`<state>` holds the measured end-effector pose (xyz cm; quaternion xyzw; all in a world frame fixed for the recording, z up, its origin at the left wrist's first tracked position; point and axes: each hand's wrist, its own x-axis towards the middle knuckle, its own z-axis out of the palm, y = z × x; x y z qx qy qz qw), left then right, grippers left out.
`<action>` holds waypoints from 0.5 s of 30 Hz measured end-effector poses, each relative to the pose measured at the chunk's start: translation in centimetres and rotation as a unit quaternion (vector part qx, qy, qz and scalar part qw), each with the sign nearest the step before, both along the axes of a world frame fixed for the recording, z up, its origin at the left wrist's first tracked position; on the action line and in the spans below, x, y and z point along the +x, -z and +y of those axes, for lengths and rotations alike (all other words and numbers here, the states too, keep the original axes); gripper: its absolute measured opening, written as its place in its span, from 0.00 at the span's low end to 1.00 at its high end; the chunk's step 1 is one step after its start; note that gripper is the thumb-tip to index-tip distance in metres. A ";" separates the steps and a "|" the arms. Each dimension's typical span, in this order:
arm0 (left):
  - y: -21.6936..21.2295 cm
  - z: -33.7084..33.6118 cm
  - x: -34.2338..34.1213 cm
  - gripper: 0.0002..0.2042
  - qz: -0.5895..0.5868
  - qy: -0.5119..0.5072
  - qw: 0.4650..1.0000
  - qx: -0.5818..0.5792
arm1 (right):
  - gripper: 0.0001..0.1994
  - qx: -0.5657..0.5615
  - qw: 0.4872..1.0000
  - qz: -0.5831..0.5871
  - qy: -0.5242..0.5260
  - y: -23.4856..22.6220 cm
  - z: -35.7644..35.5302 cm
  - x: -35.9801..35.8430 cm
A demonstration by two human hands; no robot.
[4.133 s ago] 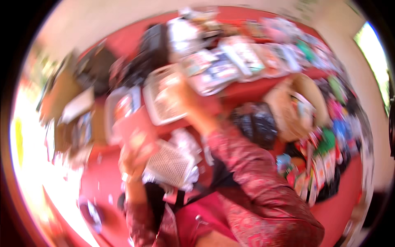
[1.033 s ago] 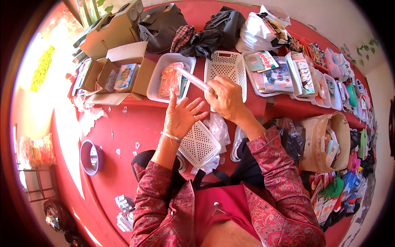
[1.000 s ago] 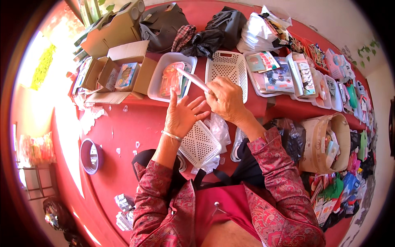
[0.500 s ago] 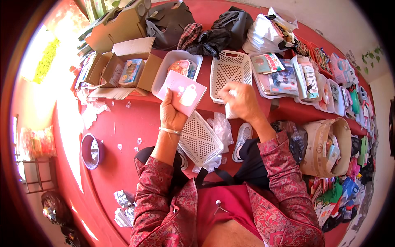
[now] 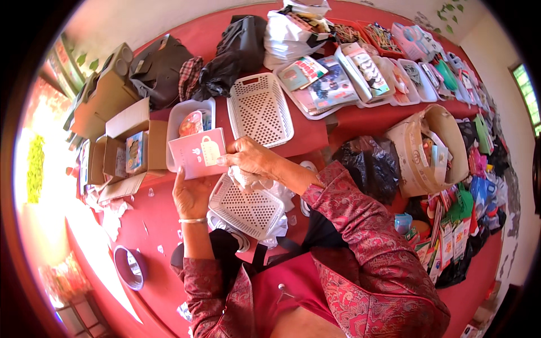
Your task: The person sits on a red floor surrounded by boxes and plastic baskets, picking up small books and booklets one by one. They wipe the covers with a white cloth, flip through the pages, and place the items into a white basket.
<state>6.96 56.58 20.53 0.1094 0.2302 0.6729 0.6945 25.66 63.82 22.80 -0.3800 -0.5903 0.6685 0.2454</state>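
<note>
My left hand (image 5: 190, 197) grips a small pink notebook (image 5: 191, 145) with a pale mug pictured on its cover, thumb and fingers at its lower edge. At the notebook's right edge is my right hand (image 5: 251, 156), closed around a crumpled white cloth (image 5: 248, 179), its fingertips touching the cover. Below both hands a white perforated basket (image 5: 245, 209) lies between my legs, with nothing visible in it. Behind the notebook stands a white plastic bin (image 5: 176, 112) with colourful items inside, partly hidden by the notebook.
On the red bench are another white basket (image 5: 276, 127), a cardboard box (image 5: 156, 147) and a tray of booklets (image 5: 307, 115). To the right stand a black plastic bag (image 5: 366, 169) and a wide cardboard container (image 5: 408, 155). A purple tub (image 5: 128, 267) sits at lower left.
My right hand has moved left with the cloth, onto the notebook's edge. The notebook is now held more level. My view has turned to the right.
</note>
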 end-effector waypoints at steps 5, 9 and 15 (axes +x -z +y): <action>0.0 -0.3 0.2 0.15 0.163 -0.020 0.977 -0.134 | 0.16 0.004 0.994 -0.058 -0.090 -1.6 0.0 1.8; 1.7 -0.5 0.4 0.12 0.257 0.025 0.950 -0.174 | 0.20 -0.024 0.985 -0.154 -0.075 1.9 -1.5 1.6; -0.4 0.4 3.2 0.15 0.311 0.033 0.948 -0.065 | 0.13 -0.106 0.994 0.036 -0.009 4.8 0.0 3.3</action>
